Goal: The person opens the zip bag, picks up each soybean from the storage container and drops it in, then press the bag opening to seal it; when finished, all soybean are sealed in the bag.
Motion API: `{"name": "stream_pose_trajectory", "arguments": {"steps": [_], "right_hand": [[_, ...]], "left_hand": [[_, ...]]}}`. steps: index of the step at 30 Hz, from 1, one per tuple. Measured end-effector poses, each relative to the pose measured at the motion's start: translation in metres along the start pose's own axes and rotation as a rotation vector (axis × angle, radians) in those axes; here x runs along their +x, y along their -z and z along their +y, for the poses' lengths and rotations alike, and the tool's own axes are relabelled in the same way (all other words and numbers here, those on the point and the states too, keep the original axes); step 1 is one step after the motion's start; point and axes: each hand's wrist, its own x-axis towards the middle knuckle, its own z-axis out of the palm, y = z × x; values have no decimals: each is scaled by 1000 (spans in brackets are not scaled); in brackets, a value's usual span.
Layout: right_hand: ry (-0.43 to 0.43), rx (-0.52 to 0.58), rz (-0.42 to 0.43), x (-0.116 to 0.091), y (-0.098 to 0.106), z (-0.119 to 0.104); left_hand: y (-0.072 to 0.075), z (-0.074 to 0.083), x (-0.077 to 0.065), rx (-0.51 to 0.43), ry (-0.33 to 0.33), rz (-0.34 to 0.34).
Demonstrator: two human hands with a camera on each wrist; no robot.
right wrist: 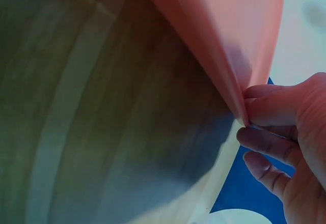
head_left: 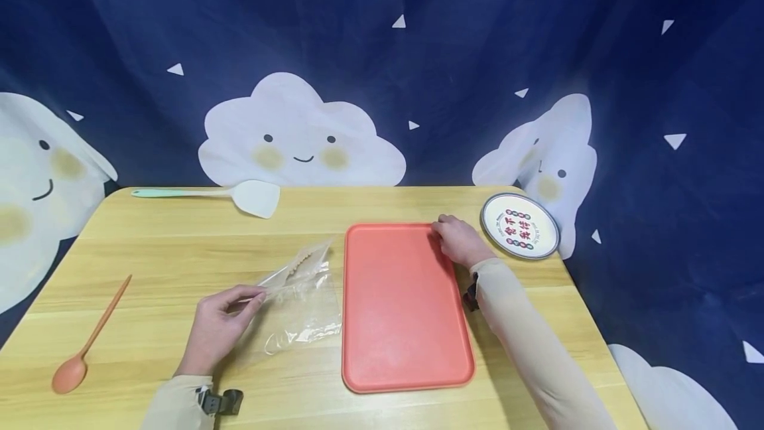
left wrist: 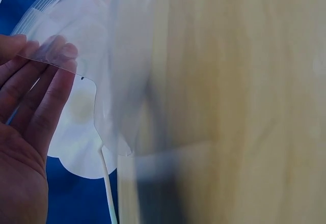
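A clear plastic zip bag (head_left: 310, 307) hangs from my left hand (head_left: 223, 320), whose thumb and fingers pinch its edge. In the left wrist view the ridged strip of the bag (left wrist: 38, 10) shows above the fingertips, and the rest drapes in front of the wooden table. The bag's far side comes up close to a red rectangular tray (head_left: 406, 310). My right hand (head_left: 459, 241) is at the tray's far right corner. In the right wrist view the thumb and fingers of that hand (right wrist: 288, 127) pinch the corner of the tray (right wrist: 209, 35).
A white spatula (head_left: 255, 198) with a green-tipped handle lies along the table's back edge. At the left is an orange spoon (head_left: 70, 374). A round plate (head_left: 520, 225) with red lettering sits at the back right, beside my right hand. A blue cloud-patterned curtain (head_left: 430, 65) hangs behind the table.
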Motion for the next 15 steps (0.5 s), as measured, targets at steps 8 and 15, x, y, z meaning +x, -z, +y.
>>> {"name": "stream_pose_trajectory", "arguments": {"steps": [8, 15], "right_hand": [[6, 23, 32, -1, 2, 0], [62, 184, 185, -1, 14, -17]], "left_hand": [[-1, -3, -1, 26, 12, 2], [-1, 0, 0, 13, 13, 0]]}}
